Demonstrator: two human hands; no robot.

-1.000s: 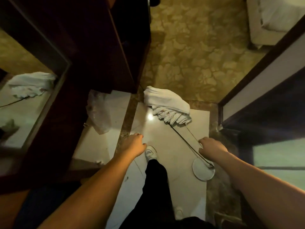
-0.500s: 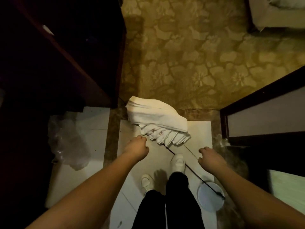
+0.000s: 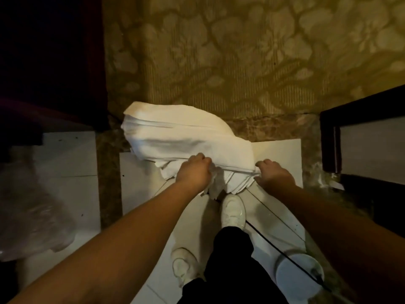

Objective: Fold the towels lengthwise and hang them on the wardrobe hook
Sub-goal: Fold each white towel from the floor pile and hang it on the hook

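Change: both hands have come down since 0.5 s ago, from hovering just short of the pile to gripping it; head cam has dipped closer, so pile fills more of view.
Left hand: fingers curled into near edge of towel pile, bunching loose cloth under the knuckles.
Right hand: fingers curled over pile's near right corner, thumb side not visible, so exact pinch unclear; looks like a grip on the stacked edges.
Towels: white heap on the floor, straddling the tile and the edge of the patterned carpet; several layers show at the near end, top layer roughly folded. How many towels: can't tell.
Progress: early, by my read. Pile not lifted yet, nothing folded lengthwise, nothing hung. Left to do: pick up, separate one towel, fold along its length, carry to hook, repeat for rest.
Wardrobe: dark wood furniture at left, prob. the wardrobe; no hook in view.
Containers: clear plastic bag crumpled on tile at left, contents not readable, looks near empty. Round white lidded item lower right, black cord running across it; whether it's a bin or a base, can't tell; inside hidden.
Feet: white shoes right behind the pile, front one nearly touching the hanging cloth.
Risk: cord underfoot, could snag when stepping back w/ the load.
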